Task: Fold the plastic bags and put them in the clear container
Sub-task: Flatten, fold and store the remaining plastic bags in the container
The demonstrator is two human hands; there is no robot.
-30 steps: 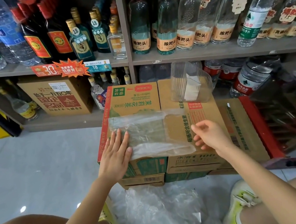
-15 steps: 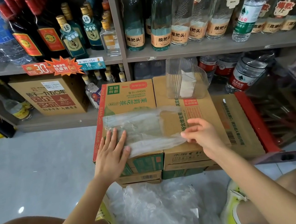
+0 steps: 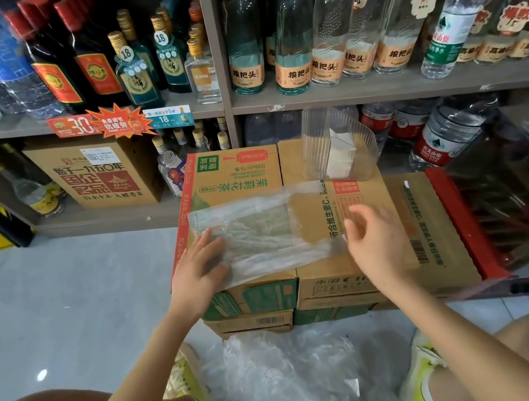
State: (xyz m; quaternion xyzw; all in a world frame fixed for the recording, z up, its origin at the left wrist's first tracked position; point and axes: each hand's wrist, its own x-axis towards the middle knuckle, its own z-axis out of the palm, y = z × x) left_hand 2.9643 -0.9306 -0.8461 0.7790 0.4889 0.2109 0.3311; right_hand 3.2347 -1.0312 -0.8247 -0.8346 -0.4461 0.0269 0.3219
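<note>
A clear plastic bag (image 3: 261, 235) lies flat on top of the cardboard boxes (image 3: 375, 210). My left hand (image 3: 198, 273) presses flat on the bag's left end with straight fingers. My right hand (image 3: 374, 238) hovers at the bag's right end, fingers loosely spread; I cannot tell whether it touches the bag. The clear container (image 3: 337, 145) stands at the back of the boxes and holds folded whitish bags. A heap of loose plastic bags (image 3: 292, 383) lies on the floor between my feet.
Shelves of bottles (image 3: 309, 96) rise right behind the boxes. A red crate (image 3: 461, 224) stands right of the boxes. Grey tiled floor (image 3: 74, 299) spreads to the left. My knees and yellow shoes flank the heap.
My right hand let go of the bag's right edge and lifted slightly, fingers opening. The left hand stayed pressing the bag's left end.
</note>
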